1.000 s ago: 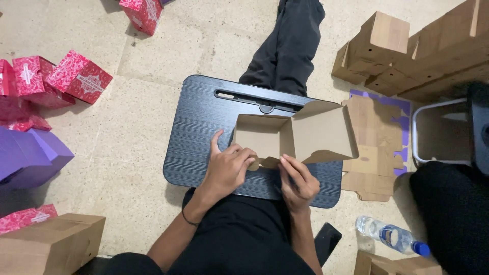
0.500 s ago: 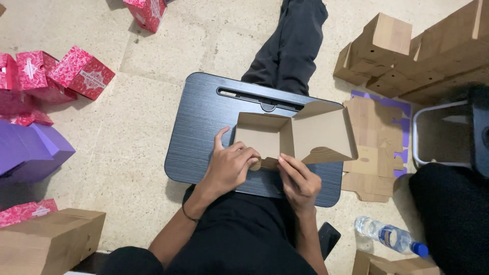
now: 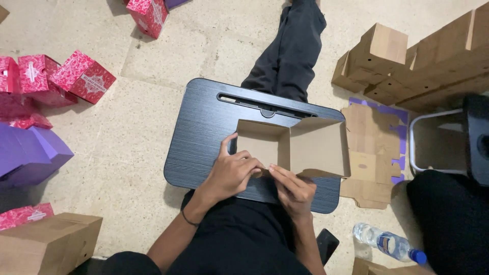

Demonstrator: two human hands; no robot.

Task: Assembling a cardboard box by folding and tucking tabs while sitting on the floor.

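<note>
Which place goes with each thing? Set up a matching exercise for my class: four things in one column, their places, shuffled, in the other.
Things:
1. open cardboard box
2. water bottle
3. pink boxes
4. black lap tray

Places:
A. floor, upper left
B. across the person's lap
C. on the tray, at both hands
D. floor, lower right

Pairs: 1-C, 2-D, 3-A, 4-B
</note>
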